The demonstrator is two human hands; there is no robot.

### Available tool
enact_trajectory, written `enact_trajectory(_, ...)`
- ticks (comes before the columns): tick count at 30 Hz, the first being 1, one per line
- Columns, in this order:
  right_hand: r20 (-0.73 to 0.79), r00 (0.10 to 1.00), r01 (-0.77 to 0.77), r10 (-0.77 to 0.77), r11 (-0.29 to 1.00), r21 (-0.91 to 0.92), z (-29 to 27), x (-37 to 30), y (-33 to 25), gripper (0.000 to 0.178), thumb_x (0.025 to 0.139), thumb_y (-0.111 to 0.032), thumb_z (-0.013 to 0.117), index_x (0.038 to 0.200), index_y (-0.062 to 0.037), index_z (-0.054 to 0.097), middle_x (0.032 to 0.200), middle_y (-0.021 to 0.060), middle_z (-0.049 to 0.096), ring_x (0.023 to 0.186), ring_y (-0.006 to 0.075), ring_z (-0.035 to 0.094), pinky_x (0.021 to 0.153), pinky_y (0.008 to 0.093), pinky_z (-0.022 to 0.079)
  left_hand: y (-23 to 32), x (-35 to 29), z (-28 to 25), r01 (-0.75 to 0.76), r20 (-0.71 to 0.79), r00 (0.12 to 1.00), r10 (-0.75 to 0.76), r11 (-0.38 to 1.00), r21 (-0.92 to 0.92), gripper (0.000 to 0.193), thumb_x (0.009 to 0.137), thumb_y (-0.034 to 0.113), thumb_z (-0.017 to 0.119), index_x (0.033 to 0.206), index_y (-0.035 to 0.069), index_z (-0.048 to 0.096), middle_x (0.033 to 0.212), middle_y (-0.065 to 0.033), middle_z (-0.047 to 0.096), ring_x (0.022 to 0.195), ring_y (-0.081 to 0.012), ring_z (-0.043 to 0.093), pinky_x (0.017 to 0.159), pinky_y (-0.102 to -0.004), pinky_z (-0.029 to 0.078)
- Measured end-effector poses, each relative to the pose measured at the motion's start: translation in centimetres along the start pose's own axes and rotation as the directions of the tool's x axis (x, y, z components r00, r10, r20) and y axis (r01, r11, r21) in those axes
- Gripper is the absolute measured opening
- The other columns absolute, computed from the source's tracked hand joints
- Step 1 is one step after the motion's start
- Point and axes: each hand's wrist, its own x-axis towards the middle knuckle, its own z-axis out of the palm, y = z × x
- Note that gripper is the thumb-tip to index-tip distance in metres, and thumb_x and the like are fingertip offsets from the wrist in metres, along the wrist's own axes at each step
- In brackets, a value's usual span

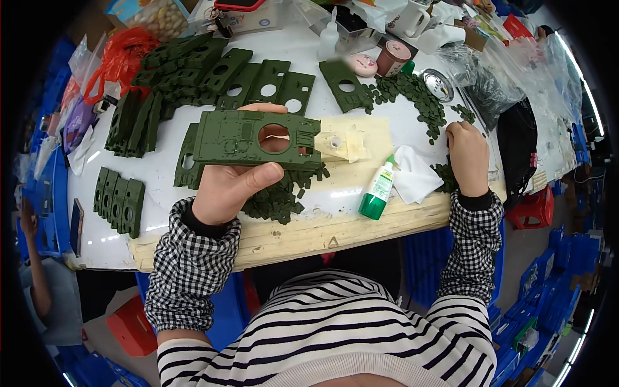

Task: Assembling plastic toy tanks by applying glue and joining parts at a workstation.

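Table: under the squeeze bottle.
Tank hull: raised, left of the bottle.
Left hand: gripping the hull.
Right hand: right of the bottle, fingers bunched; cannot tell whether holding anything.
Small pieces: beside those fingers; picking one seems in hand, next likely calling for a careful pinch.

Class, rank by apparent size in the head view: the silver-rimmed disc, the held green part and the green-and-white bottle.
1. Held green part: clearly largest, perhaps helped by nearness to the camera.
2. Green-and-white bottle.
3. Silver-rimmed disc.
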Motion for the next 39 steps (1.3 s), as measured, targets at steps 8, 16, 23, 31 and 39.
enact_trajectory(8, 0.108, 0.983, 0.156, -0.147, 0.984, -0.085, -0.9, -2.1, -2.9, 0.018, 0.079, 0.002, 0.057, 0.095, 0.0000, 0.066, 0.082, 0.0123, 0.062, 0.082, 0.0277, 0.064, 0.068, 0.0368, 0.053, 0.1, -0.1, 0.1, -0.011, -0.005, 1.000, 0.011, 1.000, 0.005, 0.066, 0.083, 0.016, 0.077, 0.138, 0.001, 0.043, 0.128, -0.0120, 0.055, 0.115, -0.0214, 0.057, 0.103, -0.0365, 0.047)
enact_trajectory(16, 0.117, 0.982, 0.139, -0.146, 0.988, 0.068, -2.1, -1.7, -2.4, 0.023, 0.079, 0.004, 0.059, 0.099, 0.0013, 0.070, 0.079, 0.0148, 0.063, 0.074, 0.0327, 0.064, 0.068, 0.0395, 0.052, 0.4, 0.1, 0.2, 0.000, -0.004, 1.000, 0.000, 0.998, 0.056, 0.081, 0.083, 0.030, 0.078, 0.143, 0.002, 0.032, 0.128, -0.0136, 0.056, 0.117, -0.0228, 0.058, 0.098, -0.0383, 0.051)
enact_trajectory(23, -0.050, 0.995, 0.089, -0.082, 0.979, 0.185, -3.3, -2.6, -1.6, 0.017, 0.082, 0.003, 0.058, 0.095, 0.0013, 0.068, 0.080, 0.0134, 0.063, 0.077, 0.0325, 0.063, 0.067, 0.0410, 0.052, 0.1, 0.0, 0.0, -0.035, -0.027, 0.999, 0.036, 0.998, 0.057, 0.075, 0.084, 0.026, 0.077, 0.141, 0.001, 0.037, 0.129, -0.0135, 0.055, 0.117, -0.0227, 0.058, 0.100, -0.0388, 0.050)
enact_trajectory(31, 0.166, 0.959, 0.216, -0.229, 0.972, 0.094, -2.7, -3.1, -2.6, 0.009, 0.079, 0.002, 0.061, 0.086, -0.0003, 0.066, 0.075, 0.0126, 0.059, 0.075, 0.0302, 0.062, 0.066, 0.0403, 0.051, -0.3, -0.1, -0.2, -0.046, -0.038, 0.998, 0.046, 0.999, 0.001, 0.066, 0.083, 0.020, 0.078, 0.137, 0.001, 0.045, 0.133, -0.0129, 0.051, 0.119, -0.0238, 0.055, 0.099, -0.0395, 0.050)
enact_trajectory(39, 0.091, 0.969, 0.183, -0.230, 0.914, 0.362, -3.1, -2.2, -1.2, 0.011, 0.076, 0.003, 0.061, 0.083, 0.0011, 0.069, 0.074, 0.0134, 0.061, 0.069, 0.0301, 0.064, 0.063, 0.0380, 0.052, -0.2, -0.2, -0.7, -0.087, 0.011, 0.996, 0.086, 0.984, 0.156, 0.076, 0.089, 0.033, 0.071, 0.144, 0.001, 0.030, 0.129, -0.0166, 0.055, 0.114, -0.0258, 0.061, 0.101, -0.0450, 0.050)
